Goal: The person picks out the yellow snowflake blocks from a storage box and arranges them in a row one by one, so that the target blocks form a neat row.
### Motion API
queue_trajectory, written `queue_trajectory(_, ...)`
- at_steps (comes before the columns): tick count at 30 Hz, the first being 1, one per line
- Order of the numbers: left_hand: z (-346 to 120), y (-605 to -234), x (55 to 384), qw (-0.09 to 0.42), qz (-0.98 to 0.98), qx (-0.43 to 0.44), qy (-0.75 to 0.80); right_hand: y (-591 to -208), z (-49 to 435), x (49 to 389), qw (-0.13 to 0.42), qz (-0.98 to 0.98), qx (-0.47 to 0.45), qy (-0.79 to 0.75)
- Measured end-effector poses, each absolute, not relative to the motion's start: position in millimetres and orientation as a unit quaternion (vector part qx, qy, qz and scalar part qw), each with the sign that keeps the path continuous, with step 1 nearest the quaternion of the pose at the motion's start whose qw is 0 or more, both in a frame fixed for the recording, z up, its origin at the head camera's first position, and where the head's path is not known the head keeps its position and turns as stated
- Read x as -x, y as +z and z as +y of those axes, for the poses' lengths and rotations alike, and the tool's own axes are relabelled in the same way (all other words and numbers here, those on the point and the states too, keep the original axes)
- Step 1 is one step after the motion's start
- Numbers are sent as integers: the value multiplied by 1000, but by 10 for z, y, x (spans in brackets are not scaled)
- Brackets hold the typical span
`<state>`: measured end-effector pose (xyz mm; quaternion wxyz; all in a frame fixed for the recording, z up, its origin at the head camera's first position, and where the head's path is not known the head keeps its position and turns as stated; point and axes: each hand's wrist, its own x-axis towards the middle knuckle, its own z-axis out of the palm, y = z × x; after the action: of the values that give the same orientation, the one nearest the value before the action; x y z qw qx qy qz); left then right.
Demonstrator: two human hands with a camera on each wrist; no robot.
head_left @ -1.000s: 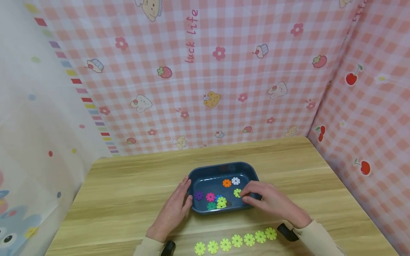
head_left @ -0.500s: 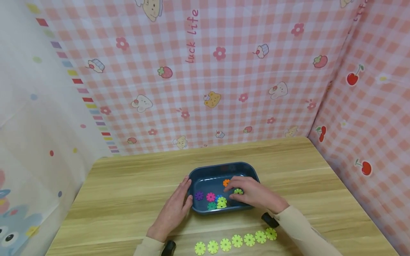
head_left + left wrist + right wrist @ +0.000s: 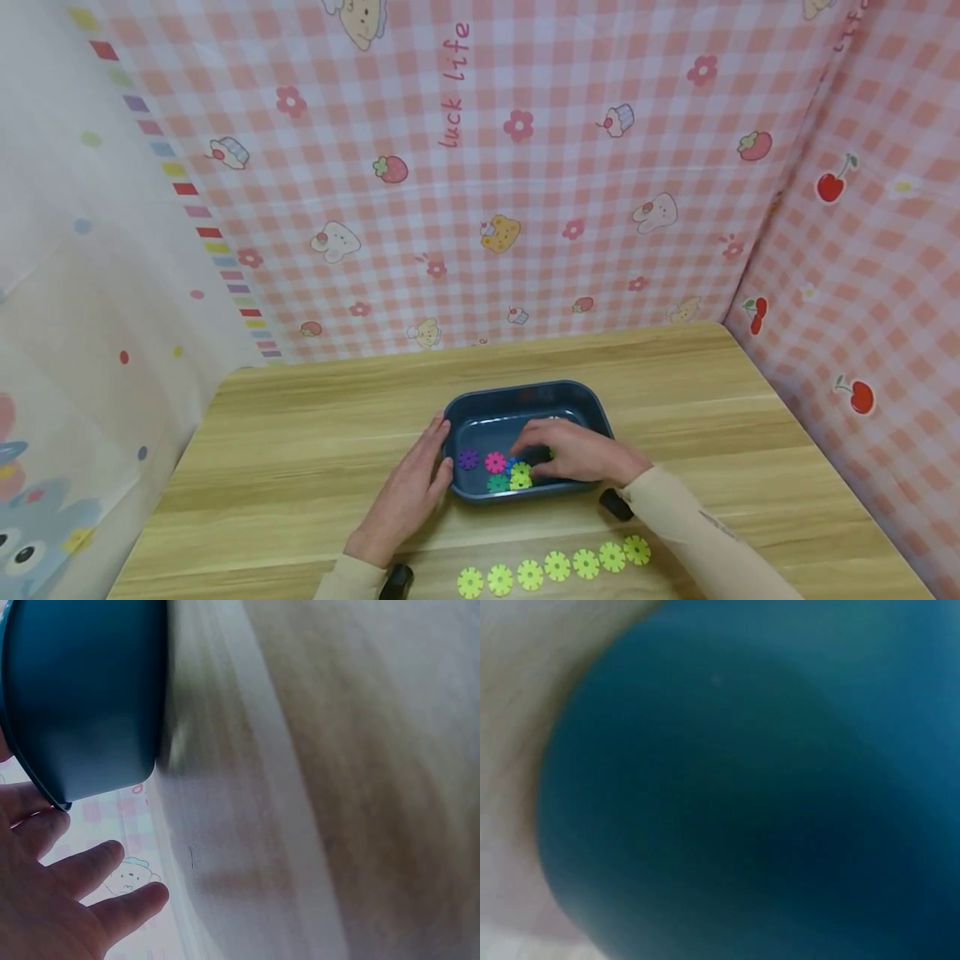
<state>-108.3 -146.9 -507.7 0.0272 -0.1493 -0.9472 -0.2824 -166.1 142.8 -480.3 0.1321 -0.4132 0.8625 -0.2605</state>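
A dark blue tray [image 3: 483,429] stands on the wooden table and holds notched plastic discs. Against its left wall rests my left hand [image 3: 405,483], fingers extended; the left wrist view shows fingertips touching the rim. Inside the tray, my right hand [image 3: 573,450] has its thumb and forefinger apart, just right of the yellow-green discs [image 3: 521,477]. Close by lie a pink disc [image 3: 495,462], a green disc [image 3: 497,483], a purple disc [image 3: 468,459] and a partly covered blue disc [image 3: 512,466]. The right hand hides other discs. The right wrist view shows only the blurred blue tray.
A slightly slanting row of several yellow-green discs [image 3: 557,566] lies on the table [image 3: 322,442] in front of the tray. Behind the table hangs pink checked cloth [image 3: 480,192], with more cloth at both sides.
My right hand has moved left across the tray, away from the disc at the right, and now covers the orange disc and most of the white one. The left hand stays put.
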Motion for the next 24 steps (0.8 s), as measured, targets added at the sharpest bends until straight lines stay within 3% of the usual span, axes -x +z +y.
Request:
queue_trajectory(8, -1472, -5077, 1083, 26, -945, 151, -288, -4855, 1381, 1723, 155, 869, 407, -236)
queue_trajectory(24, -1482, -5094, 1085, 33, -945, 153, -286, -4973, 1365, 1772, 148, 861, 441, -207)
